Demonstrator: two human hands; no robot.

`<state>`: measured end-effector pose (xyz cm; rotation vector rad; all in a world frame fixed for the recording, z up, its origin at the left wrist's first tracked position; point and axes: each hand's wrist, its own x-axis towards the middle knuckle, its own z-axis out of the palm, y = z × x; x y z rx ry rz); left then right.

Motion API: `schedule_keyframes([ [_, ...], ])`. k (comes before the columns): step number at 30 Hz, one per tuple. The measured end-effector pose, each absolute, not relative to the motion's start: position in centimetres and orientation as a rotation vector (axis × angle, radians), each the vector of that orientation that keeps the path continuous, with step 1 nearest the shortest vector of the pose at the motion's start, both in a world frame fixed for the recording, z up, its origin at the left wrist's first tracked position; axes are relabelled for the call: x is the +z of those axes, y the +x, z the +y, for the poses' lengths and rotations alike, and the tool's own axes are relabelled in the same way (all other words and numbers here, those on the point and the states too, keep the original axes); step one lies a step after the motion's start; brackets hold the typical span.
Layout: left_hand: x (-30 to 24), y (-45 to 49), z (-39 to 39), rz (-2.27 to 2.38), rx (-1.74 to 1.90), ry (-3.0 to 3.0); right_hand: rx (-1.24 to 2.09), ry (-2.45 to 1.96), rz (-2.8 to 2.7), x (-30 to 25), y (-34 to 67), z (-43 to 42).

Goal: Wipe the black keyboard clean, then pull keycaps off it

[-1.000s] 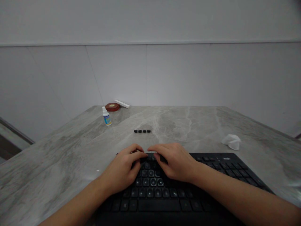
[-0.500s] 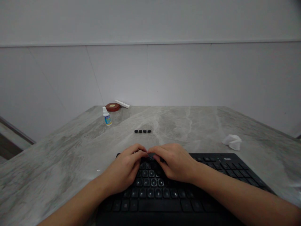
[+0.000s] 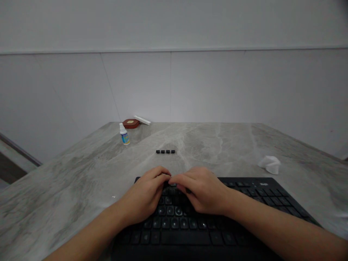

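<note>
A black keyboard (image 3: 185, 237) lies in front of me, with both hands over its upper rows. My left hand (image 3: 148, 190) rests at its upper left, thumb and fingers curled together; what they grip, if anything, is hidden. Close against it, my right hand (image 3: 202, 188) bends over the keys with index finger and thumb drawn in. A small dark piece (image 3: 188, 190) shows beneath the right fingers, too dim to name. The fingertips of both hands nearly meet above the top keys. Several small black keycaps (image 3: 165, 152) stand in a row on the table beyond the keyboard.
On the grey marbled table (image 3: 217, 145) a white spray bottle (image 3: 124, 136) with a blue label stands at the left. Behind it are a reddish-brown box (image 3: 131, 124) and a white bar (image 3: 142, 120). A crumpled white tissue (image 3: 270, 165) lies at the right, and a wall rises behind.
My right hand has shifted slightly down, and its index finger now covers more of the spot where a small grey piece showed between the fingertips. My left hand has hardly moved.
</note>
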<state>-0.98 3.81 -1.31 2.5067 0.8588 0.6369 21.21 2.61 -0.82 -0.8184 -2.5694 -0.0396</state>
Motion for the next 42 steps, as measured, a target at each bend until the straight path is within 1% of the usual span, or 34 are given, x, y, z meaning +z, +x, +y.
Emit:
schedule_keyframes([
  [5, -1.4, -0.9, 3.7, 0.878, 0.648, 2.508, -0.295, -0.768, -2.674, -0.6, 20.8, 2.5],
  [8, -1.5, -0.8, 3.8, 0.878, 0.657, 2.518, -0.377, -0.764, -2.695, -0.4, 20.6, 2.4],
  [11, -1.5, -0.8, 3.8, 0.889, 0.661, 2.512, -0.372, -0.796, -2.7, -0.3, 20.5, 2.4],
  [17, -1.4, -0.9, 3.7, 0.912, 0.67, 2.509, -0.216, -0.867, -2.651, -0.5, 20.6, 2.6],
  [29, -1.6, -0.6, 4.1, 0.956, 0.762, 2.377, -0.38, -0.883, -2.711, -0.3, 20.1, 2.2],
  [31, -1.6, -0.6, 4.3, 0.971, 0.777, 2.338, -0.337, -0.907, -2.699, -0.4, 20.0, 2.3],
  [36, -1.5, -0.4, 4.9, 1.022, 0.767, 2.272, -0.108, -1.071, -2.602, -0.6, 19.9, 2.5],
  [42, -1.5, -0.2, 5.2, 1.082, 0.742, 2.289, 0.019, -1.185, -2.552, -0.5, 20.0, 2.4],
])
